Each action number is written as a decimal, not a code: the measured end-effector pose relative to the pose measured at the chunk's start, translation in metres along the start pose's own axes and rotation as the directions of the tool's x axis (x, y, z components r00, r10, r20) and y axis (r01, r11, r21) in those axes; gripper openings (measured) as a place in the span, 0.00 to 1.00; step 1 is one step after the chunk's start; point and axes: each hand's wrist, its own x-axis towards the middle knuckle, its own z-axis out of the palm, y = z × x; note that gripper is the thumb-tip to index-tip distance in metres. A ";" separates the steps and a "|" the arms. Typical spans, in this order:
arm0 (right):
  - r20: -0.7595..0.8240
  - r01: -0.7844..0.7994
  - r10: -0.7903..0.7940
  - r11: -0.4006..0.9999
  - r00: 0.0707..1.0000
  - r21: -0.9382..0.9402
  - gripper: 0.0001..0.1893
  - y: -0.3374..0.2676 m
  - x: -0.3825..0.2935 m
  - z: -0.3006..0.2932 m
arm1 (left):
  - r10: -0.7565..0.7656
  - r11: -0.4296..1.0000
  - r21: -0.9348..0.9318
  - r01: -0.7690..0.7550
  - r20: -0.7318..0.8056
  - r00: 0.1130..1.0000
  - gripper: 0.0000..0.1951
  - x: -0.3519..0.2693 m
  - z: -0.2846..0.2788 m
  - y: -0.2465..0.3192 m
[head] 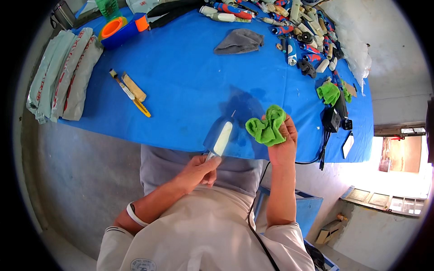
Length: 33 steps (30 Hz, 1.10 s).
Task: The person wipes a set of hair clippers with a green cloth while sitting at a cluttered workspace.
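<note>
My left hand [203,168], at the table's front edge, grips the base of a pale electric toothbrush handle [223,138]. The thin metal shaft [233,113] at its top points away from me over the blue table cover [176,84]. In my right hand [287,135] is a crumpled green cloth [268,126], held up to the right of the handle and apart from it. Dark wet-looking patches [242,101] mark the cover behind both. The fingers under the handle and behind the cloth are partly hidden.
Many toothbrush handles [305,30] are heaped at the back right. A grey cloth [240,41] lies at the back. Leftward are a yellow-handled brush [130,93], plastic packages [67,74] and a blue container [122,35]. A black power adapter [330,119] with cables sits right.
</note>
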 end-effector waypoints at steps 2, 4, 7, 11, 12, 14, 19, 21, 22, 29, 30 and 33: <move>0.066 -0.042 0.037 0.996 0.997 0.073 0.13 -0.003 -0.003 -0.001 | -0.013 1.000 0.006 0.013 -0.011 1.000 0.18 -0.001 0.001 0.002; 0.050 -0.087 0.087 0.996 0.995 0.002 0.13 -0.003 -0.009 0.010 | -0.022 0.999 0.034 0.023 -0.025 0.999 0.17 -0.003 0.001 0.006; 0.058 -0.038 0.066 0.920 0.996 -0.390 0.12 0.012 -0.016 0.035 | -0.041 0.999 0.034 0.042 -0.034 0.999 0.17 0.000 0.004 0.008; 0.313 0.368 -0.209 0.324 0.926 -0.872 0.12 0.038 -0.019 0.050 | -0.032 0.999 -0.003 0.032 -0.021 0.999 0.16 0.002 0.003 0.002; 0.365 0.411 -0.193 0.335 0.911 -0.848 0.12 0.039 -0.024 0.052 | -0.033 0.999 -0.011 0.033 -0.029 0.999 0.16 0.003 0.004 0.001; 0.466 0.492 -0.163 0.357 0.870 -0.794 0.10 0.040 -0.042 0.053 | -0.027 1.000 0.003 0.027 -0.051 0.998 0.16 0.002 0.005 -0.001; 0.459 0.482 -0.150 0.238 0.876 -0.843 0.09 0.029 -0.033 0.049 | 0.017 0.992 0.123 -0.010 -0.050 0.999 0.18 0.002 0.002 -0.005; 0.355 0.379 -0.181 0.121 0.917 -0.917 0.10 0.027 -0.010 0.035 | 0.061 0.978 0.206 -0.040 -0.093 0.994 0.18 0.002 0.013 0.002; 0.214 0.260 -0.157 0.404 0.964 -0.877 0.10 0.024 -0.006 0.028 | 0.087 0.967 0.248 -0.056 -0.113 0.990 0.18 0.002 0.018 0.005; 0.046 -0.285 0.281 0.944 0.959 0.164 0.17 -0.002 -0.005 0.010 | 0.221 0.865 0.490 -0.104 -0.188 0.957 0.16 -0.002 0.028 0.007; 0.083 -0.294 0.282 0.922 0.956 0.251 0.17 -0.002 -0.006 0.007 | 0.236 0.849 0.517 -0.106 -0.192 0.953 0.16 -0.001 0.030 0.006; 0.088 -0.341 0.340 0.823 0.936 0.455 0.20 0.006 -0.007 -0.012 | 0.245 0.812 0.576 -0.092 -0.193 0.950 0.16 -0.001 0.035 0.008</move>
